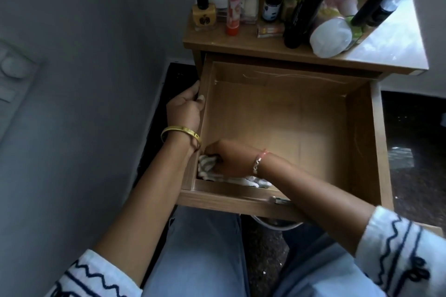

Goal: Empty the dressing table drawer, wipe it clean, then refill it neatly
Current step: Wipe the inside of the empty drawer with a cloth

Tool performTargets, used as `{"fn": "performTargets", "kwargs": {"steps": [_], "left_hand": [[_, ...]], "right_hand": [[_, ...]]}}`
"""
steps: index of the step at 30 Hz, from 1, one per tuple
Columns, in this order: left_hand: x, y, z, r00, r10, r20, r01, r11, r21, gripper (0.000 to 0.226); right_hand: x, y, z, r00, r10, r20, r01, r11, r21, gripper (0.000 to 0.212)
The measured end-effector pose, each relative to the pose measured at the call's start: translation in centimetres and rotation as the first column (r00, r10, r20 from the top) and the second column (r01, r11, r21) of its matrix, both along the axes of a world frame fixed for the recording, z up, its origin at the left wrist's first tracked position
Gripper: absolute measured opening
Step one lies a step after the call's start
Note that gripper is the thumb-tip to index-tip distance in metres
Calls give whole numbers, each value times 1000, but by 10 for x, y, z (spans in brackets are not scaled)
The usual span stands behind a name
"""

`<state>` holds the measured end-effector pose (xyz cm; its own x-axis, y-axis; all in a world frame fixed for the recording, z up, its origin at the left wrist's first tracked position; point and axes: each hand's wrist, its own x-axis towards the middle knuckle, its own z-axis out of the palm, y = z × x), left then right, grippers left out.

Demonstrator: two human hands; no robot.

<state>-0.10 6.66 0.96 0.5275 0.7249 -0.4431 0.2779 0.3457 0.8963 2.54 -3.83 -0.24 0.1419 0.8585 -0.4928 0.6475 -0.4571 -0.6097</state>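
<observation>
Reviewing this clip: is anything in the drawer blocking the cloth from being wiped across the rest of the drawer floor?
Nothing visible does. The right hand grips the striped cloth in the drawer's near-left corner, and the floor beyond it lies bare to the far and right walls. The left hand holds the left wall's rim, outside the wiping path.

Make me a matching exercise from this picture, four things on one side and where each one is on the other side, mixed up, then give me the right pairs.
Column one:
1. left hand
2. striped cloth
3. yellow nail polish bottle
4. gold bangle

Column two:
A. on the table top, at its left end
B. in the near left corner of the drawer, under the right hand
C. round the left wrist
D. gripping the drawer's left wall

Right pairs: 1-D, 2-B, 3-A, 4-C.
</observation>
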Motion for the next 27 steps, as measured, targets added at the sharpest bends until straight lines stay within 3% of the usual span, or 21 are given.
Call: {"fn": "performTargets", "kwargs": {"steps": [4,9,10,12,14,18,20,23,27], "left_hand": [[1,-1,-1,1000,-2,-8,2,1000,28,41],[2,-3,1,1000,-4,-25,6,997,79,41],[1,-3,1,999,-10,-35,13,995,96,41],[1,-4,1,998,-35,-46,42,989,142,41],[1,-7,1,995,-66,-70,79,977,200,41],[2,-9,-2,982,-99,-158,149,927,344,40],[3,-9,-6,974,-114,-197,185,898,399,41],[4,-10,-9,962,-115,-248,220,865,452,42],[3,-13,-9,948,-94,-302,241,836,494,42]], "right_hand": [[0,-25,4,995,-53,-85,52,998,-19,11],[31,-86,23,993,-114,-44,94,944,-317,18],[39,-100,27,990,-136,-28,114,913,-392,21],[47,-117,33,987,-64,148,127,873,-472,17],[40,-109,33,967,-26,253,140,885,-444,15],[-5,-48,20,971,-194,143,215,964,-154,15],[-20,-19,19,971,-214,102,225,969,-106,24],[-20,-12,21,973,-228,37,231,964,-128,28],[4,-62,27,964,-237,124,263,923,-282,31]]}}
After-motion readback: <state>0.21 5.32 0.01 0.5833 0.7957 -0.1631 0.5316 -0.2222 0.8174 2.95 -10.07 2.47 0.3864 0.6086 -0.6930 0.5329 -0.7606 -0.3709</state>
